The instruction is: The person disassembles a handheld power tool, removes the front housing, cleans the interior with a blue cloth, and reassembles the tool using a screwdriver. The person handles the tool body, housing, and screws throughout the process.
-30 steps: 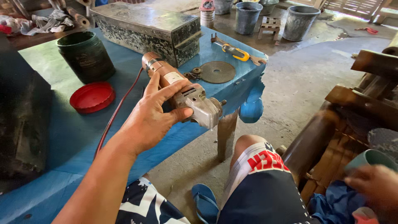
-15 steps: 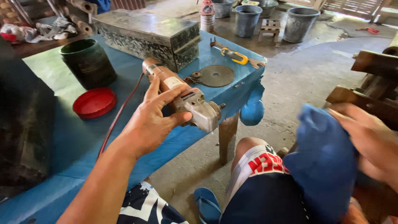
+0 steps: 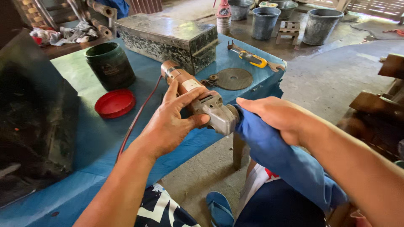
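- Your left hand is wrapped around the body of the angle grinder, thumb under and fingers over, holding it just above the near edge of the blue table
- Your right hand is closed on a blue cloth and presses it against the grey gear head
- The two hands sit close together, one on each side of the head
- Keep the left grip firm so the tool cannot twist, and work the cloth in short strokes around the head
- The grinder's long axis runs from upper left to lower right: its orange tail points toward the metal box, its head toward your right hand
- The red cord trails from the tail back along the table past the red lid; keep it slack and off the cloth
- The loose disc lies flat on the table behind
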